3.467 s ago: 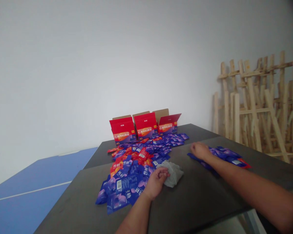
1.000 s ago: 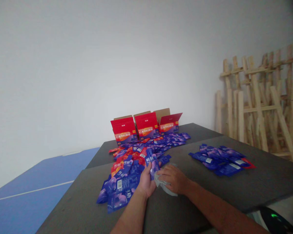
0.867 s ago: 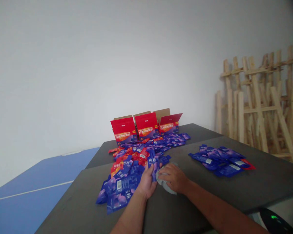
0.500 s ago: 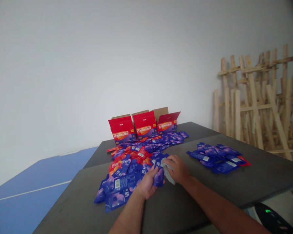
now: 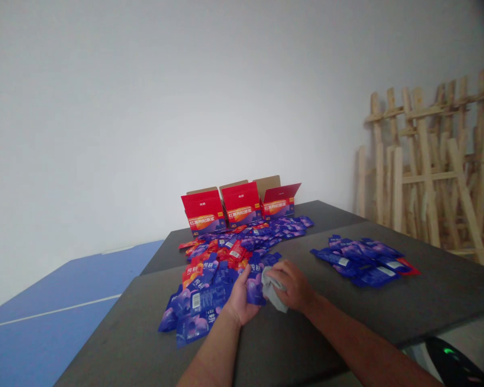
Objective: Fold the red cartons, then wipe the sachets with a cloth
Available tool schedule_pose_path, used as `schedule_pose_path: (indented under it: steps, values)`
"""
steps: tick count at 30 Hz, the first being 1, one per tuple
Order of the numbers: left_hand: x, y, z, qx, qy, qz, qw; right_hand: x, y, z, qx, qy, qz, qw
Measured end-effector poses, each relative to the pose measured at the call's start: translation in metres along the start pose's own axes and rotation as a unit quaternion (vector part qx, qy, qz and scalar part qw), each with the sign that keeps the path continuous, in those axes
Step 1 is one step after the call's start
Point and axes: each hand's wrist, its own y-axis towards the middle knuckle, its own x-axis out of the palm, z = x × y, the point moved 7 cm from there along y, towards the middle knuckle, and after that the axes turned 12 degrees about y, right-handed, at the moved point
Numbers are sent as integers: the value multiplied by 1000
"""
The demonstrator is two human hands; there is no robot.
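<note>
My left hand [image 5: 240,301] grips a blue foil sachet [image 5: 255,287] at the near right edge of a large spread of blue and red sachets [image 5: 210,285]. My right hand [image 5: 291,286] is shut on a crumpled grey cloth [image 5: 272,290]. The cloth presses against the sachet's side, so the two hands almost meet there. Part of the sachet is hidden by my fingers and the cloth. A smaller group of blue sachets [image 5: 357,262] lies on the table to the right, away from both hands.
Several red cartons with open flaps [image 5: 242,204] stand at the far end of the dark table [image 5: 145,333]. A blue table [image 5: 44,344] lies to the left. Wooden stakes [image 5: 423,172] lean on the wall at right. A black object [image 5: 452,360] sits below the table's right corner.
My hands have stayed together over the pile's near edge. The sachet has tilted from nearly upright to lower against the pile, and the cloth has bunched up under my right hand.
</note>
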Motion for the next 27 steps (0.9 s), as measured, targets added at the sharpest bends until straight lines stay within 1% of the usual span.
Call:
schedule_pose_path:
  steps: [2,3,4,5,6,7,9,11,13,17,19,20,22,23,25,27]
  values:
    - [6,-2,0,-4,-4,-25,1000,17,-1,-20,-71,7,-78,994]
    - [8,-3,0,-7,1,-35,999,25,-3,-26,-96,9,-111,989]
    - [10,-3,-2,-11,7,-43,999,30,-4,-30,-110,8,-134,985]
    - [12,-4,-3,-16,16,-49,999,34,-5,-29,-110,4,-144,983]
    - [13,-4,-6,-21,26,-50,998,34,-5,-26,-97,-3,-141,985]
    - [13,-4,-8,-25,38,-45,998,32,-4,-21,-74,-12,-126,989]
    - [9,-2,-11,-29,64,-22,997,24,-2,-5,-11,-29,-77,997]
    - [4,-1,-14,-30,84,-3,996,14,-2,12,55,-34,-27,998]
    - [3,0,-15,-32,89,-9,995,6,-4,28,109,-30,10,994]
    - [7,-3,-16,-44,77,-40,995,-5,-9,56,187,-22,70,980]
    - [8,-5,-11,-35,54,-45,997,-10,-11,64,213,-22,103,971]
    - [9,-5,-8,-25,37,-45,998,-13,-12,63,216,-21,117,969]
    - [8,-4,-1,-2,-4,-34,999,-15,-9,53,190,-12,123,974]
    - [6,-3,2,8,-21,-23,999,-14,-6,44,161,-4,110,981]
    - [2,0,5,20,-38,1,999,-5,-1,18,78,14,53,995]
    - [-1,3,3,15,-39,17,999,8,1,-11,-14,23,-23,999]
